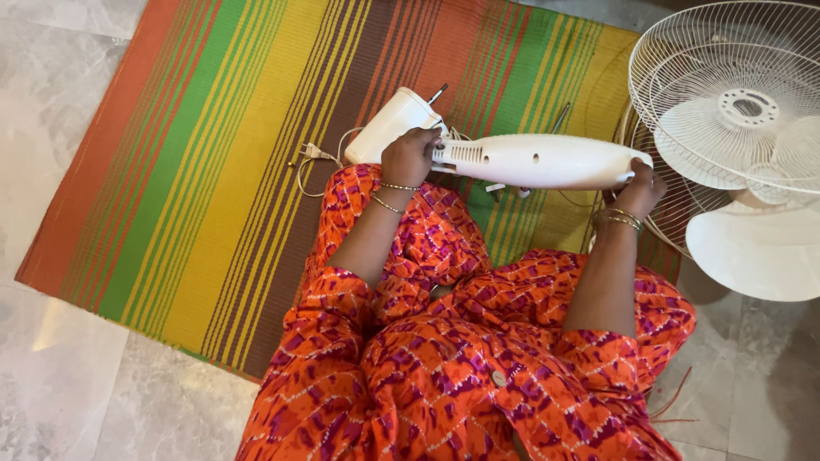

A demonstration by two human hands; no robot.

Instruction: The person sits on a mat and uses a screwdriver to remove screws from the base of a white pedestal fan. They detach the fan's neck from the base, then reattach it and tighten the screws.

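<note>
The person sat cross-legged on a striped mat (213, 171) of orange, green, yellow and brown, laid over a pale marble floor (60, 384), with a white fan motor housing (530, 160) held crosswise just above the knees. The left hand (410, 156) was wrapped over the housing near its vented end, fingers curled closed around the narrow neck where it met the rounded white motor cover (389, 128). The right hand (639, 186) gripped the tapered right end, its fingers partly hidden behind the plastic, so how tightly they closed could not be told beyond that they bore on the tip. The housing lay roughly level, left to right, between the two hands and clear of the mat. A thin white power cord (318, 162) trailed from the far left end onto the mat. To the right stood the wire fan guard (726, 60) with white fan blades (760, 248) beside and below it. The housing looked like rigid moulded plastic, smooth and likely a little slippery, with most of its weight probably at the motor end; a hold at each end, as here, seemed the steadier way to carry it, keeping fingers off the vents and the cord.
</note>
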